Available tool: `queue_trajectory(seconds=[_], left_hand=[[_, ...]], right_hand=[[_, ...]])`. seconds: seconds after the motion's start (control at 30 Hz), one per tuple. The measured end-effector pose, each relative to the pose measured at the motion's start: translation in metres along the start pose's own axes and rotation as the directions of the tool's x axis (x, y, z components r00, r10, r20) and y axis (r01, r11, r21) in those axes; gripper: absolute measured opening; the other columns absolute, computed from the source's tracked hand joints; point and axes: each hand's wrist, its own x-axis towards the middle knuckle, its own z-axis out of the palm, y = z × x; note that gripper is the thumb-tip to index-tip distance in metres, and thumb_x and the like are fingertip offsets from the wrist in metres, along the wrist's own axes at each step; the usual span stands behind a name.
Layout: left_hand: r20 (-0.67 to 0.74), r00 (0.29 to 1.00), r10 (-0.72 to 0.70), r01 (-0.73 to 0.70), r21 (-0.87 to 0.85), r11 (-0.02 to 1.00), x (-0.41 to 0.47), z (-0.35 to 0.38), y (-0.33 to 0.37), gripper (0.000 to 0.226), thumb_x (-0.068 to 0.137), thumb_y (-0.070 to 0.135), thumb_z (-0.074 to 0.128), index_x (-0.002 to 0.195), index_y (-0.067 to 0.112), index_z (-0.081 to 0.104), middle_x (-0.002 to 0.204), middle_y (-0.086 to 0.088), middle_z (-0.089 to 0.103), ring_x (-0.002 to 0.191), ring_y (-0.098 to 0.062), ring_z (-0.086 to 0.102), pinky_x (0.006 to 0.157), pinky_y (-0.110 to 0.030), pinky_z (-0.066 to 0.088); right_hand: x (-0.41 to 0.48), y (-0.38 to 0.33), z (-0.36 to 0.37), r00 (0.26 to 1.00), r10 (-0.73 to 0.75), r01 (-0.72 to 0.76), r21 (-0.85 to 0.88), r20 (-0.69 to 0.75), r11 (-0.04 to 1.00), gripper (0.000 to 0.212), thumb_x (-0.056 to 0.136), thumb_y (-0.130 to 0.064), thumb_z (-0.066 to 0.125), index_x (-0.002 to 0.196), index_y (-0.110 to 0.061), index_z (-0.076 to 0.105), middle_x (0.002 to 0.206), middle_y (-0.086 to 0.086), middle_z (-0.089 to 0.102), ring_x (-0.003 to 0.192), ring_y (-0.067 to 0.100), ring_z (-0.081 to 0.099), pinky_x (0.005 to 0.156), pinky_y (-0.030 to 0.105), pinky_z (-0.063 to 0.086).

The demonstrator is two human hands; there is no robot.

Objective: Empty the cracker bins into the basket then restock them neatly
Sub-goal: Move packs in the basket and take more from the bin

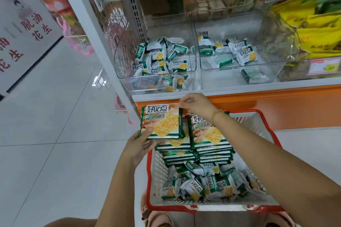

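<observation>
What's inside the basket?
The basket holds two stacks of flat cracker packs at the far end and loose small packets nearer. Its floor is covered, and the right forearm hides part of its right side.

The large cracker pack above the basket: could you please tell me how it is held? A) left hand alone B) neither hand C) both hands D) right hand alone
C: the left hand grips the pack at its lower corner, and the right hand pinches its top edge.
</observation>
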Motion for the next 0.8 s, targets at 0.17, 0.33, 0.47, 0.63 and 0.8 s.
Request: queue_trajectory(seconds=[0.17, 0.33, 0.47, 0.63, 0.8], left_hand=[[-0.06, 0.995, -0.077, 0.08, 0.062, 0.995, 0.011, 0.004, -0.026, 0.043, 0.086, 0.017, 0.068, 0.124, 0.001, 0.055, 0.109, -0.011, 0.062, 0.093, -0.025, 0.062, 0.066, -0.022, 0.058], [-0.068, 0.996, -0.06, 0.069, 0.137, 0.988, 0.023, 0.023, -0.041, 0.05, 0.088, 0.014, 0.066, 0.131, 0.004, 0.043, 0.118, -0.014, 0.058, 0.094, -0.031, 0.063, 0.074, -0.031, 0.058], [-0.204, 0.961, 0.185, 0.035, 0.756, 0.654, 0.033, 0.024, -0.04, 0.041, 0.084, 0.033, 0.069, 0.109, 0.003, 0.061, 0.077, -0.005, 0.059, 0.07, -0.023, 0.055, 0.061, -0.034, 0.048], [-0.269, 0.918, 0.29, 0.163, 0.925, 0.343, 0.018, 0.042, -0.007, 0.052, 0.084, 0.046, 0.063, 0.113, 0.004, 0.052, 0.113, -0.016, 0.052, 0.088, -0.028, 0.055, 0.068, -0.031, 0.041], [0.07, 0.781, 0.62, -0.319, 0.899, 0.3, -0.022, 0.108, 0.096, 0.034, 0.091, 0.03, 0.059, 0.064, 0.009, 0.053, 0.056, 0.001, 0.051, 0.065, -0.025, 0.057, 0.053, -0.027, 0.036]], right_hand=[[-0.018, 0.015, -0.035, 0.982, -0.017, -0.028, -0.23, -0.19, 0.973, 0.021, 0.089, -0.025, 0.066, 0.099, -0.008, 0.071, 0.106, 0.003, 0.068, 0.1, 0.018, 0.062, 0.091, 0.033, 0.049], [-0.047, 0.062, -0.058, 0.936, 0.124, -0.215, -0.254, -0.33, 0.943, 0.032, 0.09, -0.032, 0.064, 0.112, -0.009, 0.064, 0.122, 0.007, 0.062, 0.113, 0.023, 0.056, 0.095, 0.033, 0.043], [-0.055, 0.069, -0.055, 0.949, 0.133, -0.216, -0.279, -0.286, 0.936, 0.026, 0.091, -0.035, 0.062, 0.111, -0.019, 0.063, 0.124, 0.002, 0.061, 0.115, 0.02, 0.055, 0.096, 0.034, 0.042], [-0.057, 0.04, -0.07, 0.962, 0.024, -0.094, -0.245, -0.273, 0.965, 0.017, 0.088, -0.028, 0.066, 0.083, -0.012, 0.066, 0.092, 0.002, 0.067, 0.093, 0.018, 0.061, 0.074, 0.024, 0.046], [-0.085, -0.043, -0.112, 0.912, -0.275, 0.17, -0.329, -0.305, 0.929, 0.035, 0.086, -0.032, 0.067, 0.064, -0.009, 0.053, 0.059, 0.008, 0.049, 0.056, 0.011, 0.045, 0.055, 0.024, 0.036]])
